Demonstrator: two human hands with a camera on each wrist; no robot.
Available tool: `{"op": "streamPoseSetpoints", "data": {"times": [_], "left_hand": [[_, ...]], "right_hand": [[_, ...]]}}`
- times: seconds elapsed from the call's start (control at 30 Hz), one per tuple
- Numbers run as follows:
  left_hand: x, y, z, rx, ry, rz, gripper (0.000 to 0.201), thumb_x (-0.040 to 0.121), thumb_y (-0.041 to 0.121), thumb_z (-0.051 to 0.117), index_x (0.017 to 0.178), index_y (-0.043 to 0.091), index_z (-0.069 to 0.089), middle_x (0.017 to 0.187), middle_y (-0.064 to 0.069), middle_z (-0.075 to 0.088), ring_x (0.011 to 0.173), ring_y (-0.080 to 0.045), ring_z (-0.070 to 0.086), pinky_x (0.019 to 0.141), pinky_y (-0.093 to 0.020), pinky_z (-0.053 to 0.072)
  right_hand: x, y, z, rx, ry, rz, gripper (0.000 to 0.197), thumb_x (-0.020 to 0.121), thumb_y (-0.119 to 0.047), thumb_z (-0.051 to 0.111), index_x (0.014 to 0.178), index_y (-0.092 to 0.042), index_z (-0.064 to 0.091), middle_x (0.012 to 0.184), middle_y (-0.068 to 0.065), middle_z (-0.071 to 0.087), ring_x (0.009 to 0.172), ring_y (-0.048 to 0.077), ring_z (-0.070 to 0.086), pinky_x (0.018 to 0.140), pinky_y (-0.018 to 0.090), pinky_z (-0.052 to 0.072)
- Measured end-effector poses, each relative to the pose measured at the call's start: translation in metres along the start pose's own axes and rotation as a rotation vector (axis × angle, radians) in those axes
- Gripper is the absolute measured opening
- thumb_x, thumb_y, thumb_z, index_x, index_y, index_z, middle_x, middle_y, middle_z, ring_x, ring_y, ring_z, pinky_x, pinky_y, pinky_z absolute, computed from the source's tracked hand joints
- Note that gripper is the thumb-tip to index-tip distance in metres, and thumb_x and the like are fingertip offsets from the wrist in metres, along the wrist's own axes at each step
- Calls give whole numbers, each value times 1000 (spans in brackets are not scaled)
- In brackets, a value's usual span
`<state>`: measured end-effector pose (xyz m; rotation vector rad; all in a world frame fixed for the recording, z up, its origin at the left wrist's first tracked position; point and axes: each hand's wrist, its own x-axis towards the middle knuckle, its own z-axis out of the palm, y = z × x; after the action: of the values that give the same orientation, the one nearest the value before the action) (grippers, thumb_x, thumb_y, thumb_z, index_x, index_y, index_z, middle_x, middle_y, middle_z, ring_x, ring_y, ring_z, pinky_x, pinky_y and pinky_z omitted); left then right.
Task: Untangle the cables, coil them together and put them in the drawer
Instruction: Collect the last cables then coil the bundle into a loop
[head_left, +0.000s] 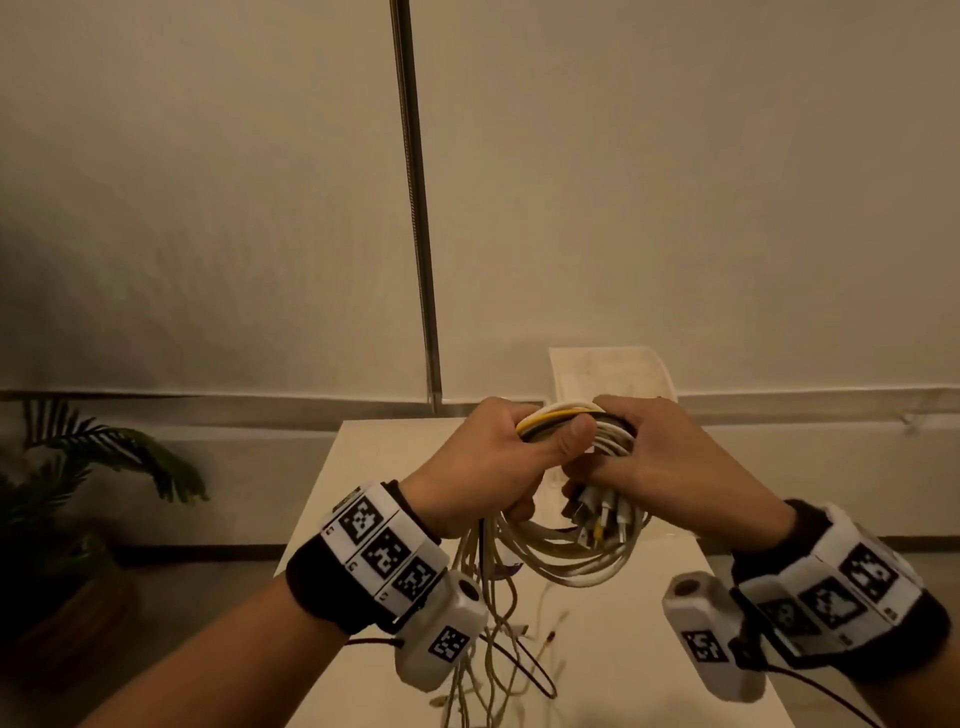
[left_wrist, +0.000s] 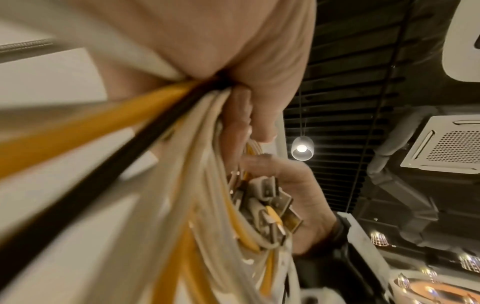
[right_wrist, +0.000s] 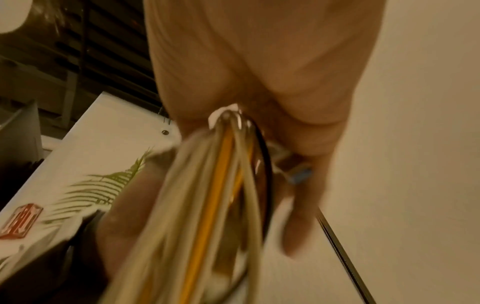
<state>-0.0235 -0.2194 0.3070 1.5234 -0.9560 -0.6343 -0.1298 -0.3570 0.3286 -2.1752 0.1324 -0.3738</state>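
Note:
A bundle of white, yellow and black cables (head_left: 576, 551) is held in the air above the white table (head_left: 649, 649). My left hand (head_left: 498, 457) grips the top of the coil, thumb pressed over the strands. My right hand (head_left: 639, 457) holds the coil from the other side, with a cluster of plugs (head_left: 597, 512) sticking out under its fingers. Loose cable ends (head_left: 488, 660) hang down to the tabletop. In the left wrist view the cables (left_wrist: 161, 164) run through my fist and the plugs (left_wrist: 270, 207) show beside the right hand. The right wrist view shows cables (right_wrist: 221, 195) blurred under my palm. No drawer is in view.
A metal pole (head_left: 415, 208) rises behind the table against the beige wall. A sheet of paper (head_left: 613, 371) leans at the table's far edge. A potted plant (head_left: 78, 493) stands on the floor at left.

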Motion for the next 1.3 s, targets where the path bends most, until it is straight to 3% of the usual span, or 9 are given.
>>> {"op": "streamPoseSetpoints", "data": {"times": [0.17, 0.3, 0.4, 0.5, 0.57, 0.7, 0.87, 1.03, 1.3], "left_hand": [[8, 7, -4, 43, -53, -29, 31, 85, 42, 63, 75, 13, 63, 46, 4, 39, 37, -11, 32, 40, -21, 30], [17, 13, -3, 50, 27, 51, 47, 75, 48, 66, 81, 2, 67, 46, 2, 40, 37, -11, 36, 40, -23, 33], [22, 4, -5, -108, 113, 70, 61, 75, 44, 73, 100, -11, 63, 52, 1, 44, 43, -14, 43, 48, -29, 42], [21, -13, -16, -255, 89, 107, 55, 77, 37, 79, 112, -2, 62, 71, 0, 63, 69, -21, 65, 73, -40, 57], [17, -31, -23, -420, -9, 149, 71, 70, 33, 85, 126, 0, 55, 86, -4, 67, 88, -26, 67, 92, -47, 53], [9, -52, -16, -541, 21, 179, 81, 70, 22, 86, 137, 3, 46, 96, -13, 66, 94, -34, 67, 83, -40, 55], [11, -50, -2, -381, 257, 117, 32, 86, 36, 72, 106, 12, 67, 78, -13, 66, 76, -26, 67, 72, -38, 55], [18, -39, 6, -515, 361, 109, 30, 84, 36, 59, 87, 7, 58, 56, -5, 44, 49, -17, 45, 54, -27, 50], [16, -51, 2, -577, 133, 13, 17, 79, 16, 75, 95, 13, 72, 104, -16, 71, 99, -37, 68, 84, -48, 57]], "right_hand": [[21, -9, -14, -407, -137, -83, 35, 75, -20, 74, 106, -26, 58, 85, -8, 69, 73, 7, 67, 68, 31, 58], [23, -5, 2, 117, -21, -45, 33, 77, 12, 59, 101, -11, 59, 77, 14, 70, 59, 31, 71, 54, 41, 59], [26, 0, 3, 393, 189, 13, 27, 80, 12, 60, 100, -5, 57, 60, 17, 65, 46, 35, 63, 48, 44, 54], [34, 6, 2, 583, 261, 80, 30, 81, 16, 56, 104, -1, 53, 50, 14, 55, 41, 27, 55, 46, 36, 50], [38, 10, 2, 643, 303, 98, 29, 82, 16, 56, 104, -1, 52, 48, 10, 54, 39, 25, 54, 41, 30, 47], [43, 19, 11, 801, 389, 146, 26, 85, 13, 54, 102, -7, 53, 48, 10, 51, 37, 23, 52, 39, 30, 48], [42, 28, 27, 770, 485, 101, 25, 86, 12, 54, 103, -6, 52, 57, 14, 53, 41, 25, 52, 46, 34, 50], [36, 31, 37, 787, 493, 76, 23, 87, 5, 60, 106, -7, 57, 50, 12, 55, 42, 24, 56, 48, 35, 54], [38, 37, 39, 836, 629, 117, 22, 85, 5, 63, 102, -8, 57, 54, 6, 58, 44, 20, 56, 48, 31, 51]]}}
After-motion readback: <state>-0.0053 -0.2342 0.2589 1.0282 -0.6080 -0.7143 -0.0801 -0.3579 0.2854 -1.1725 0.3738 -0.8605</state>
